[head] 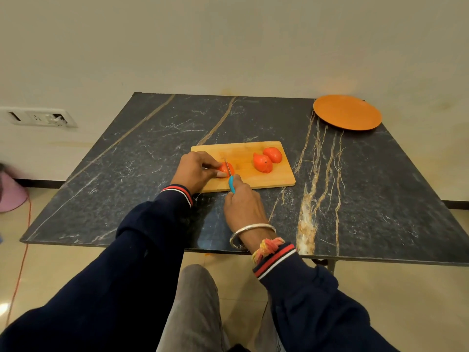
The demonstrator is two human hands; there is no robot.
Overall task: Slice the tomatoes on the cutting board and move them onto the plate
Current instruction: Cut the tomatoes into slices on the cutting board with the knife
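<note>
A wooden cutting board point(276, 174) lies in the middle of the dark marble table point(142, 153). On its left part my left hand point(194, 171) pins down a tomato point(226, 168). My right hand point(243, 204) grips a knife with a blue handle point(231, 185), and the blade rests across that tomato. Two more tomatoes lie on the board's right part: one point(262, 162) nearer the middle, one point(273, 154) behind it to the right. An orange plate point(347, 112) sits bare at the table's far right corner.
A wall runs behind the table, with a socket panel point(38, 117) at the left. A pink object point(11, 193) and an orange cable point(21, 262) are on the floor to the left. My knees show below the table's near edge.
</note>
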